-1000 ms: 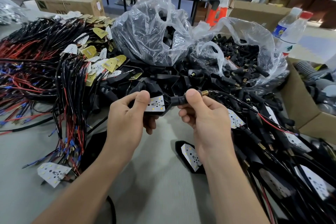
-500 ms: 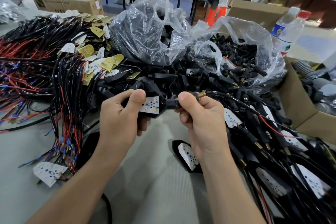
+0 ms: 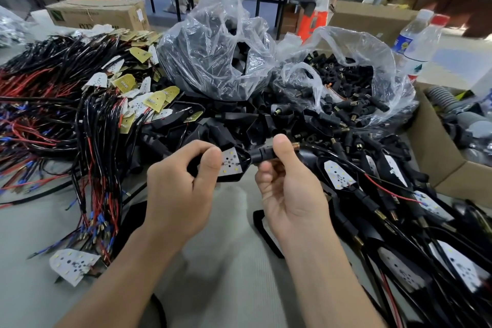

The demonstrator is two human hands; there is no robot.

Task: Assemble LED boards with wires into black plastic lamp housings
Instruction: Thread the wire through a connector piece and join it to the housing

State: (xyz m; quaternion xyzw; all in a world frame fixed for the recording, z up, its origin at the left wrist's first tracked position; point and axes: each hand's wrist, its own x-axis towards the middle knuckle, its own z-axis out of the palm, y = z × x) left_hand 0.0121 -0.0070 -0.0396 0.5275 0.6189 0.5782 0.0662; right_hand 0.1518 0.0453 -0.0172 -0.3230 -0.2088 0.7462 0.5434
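Note:
My left hand [image 3: 178, 192] grips a black plastic lamp housing [image 3: 241, 168] with a white LED board [image 3: 230, 162] seated in its face, thumb pressed on the board. My right hand [image 3: 287, 186] pinches the housing's black stem [image 3: 262, 155], which ends in a brass threaded tip [image 3: 295, 145]; a black wire [image 3: 319, 149] runs off from it to the right. Both hands hold the piece above the grey table [image 3: 234, 269].
Bundles of red and black wires with loose LED boards [image 3: 72, 265] lie at left. Two clear bags of black parts [image 3: 213, 53] stand behind. Finished housings with wires [image 3: 399, 221] pile up at right, beside a cardboard box [image 3: 436, 165] and a water bottle [image 3: 418, 45].
Both hands with the housing have shifted slightly; my right fingers have worked along the stem while the left thumb stays on the board.

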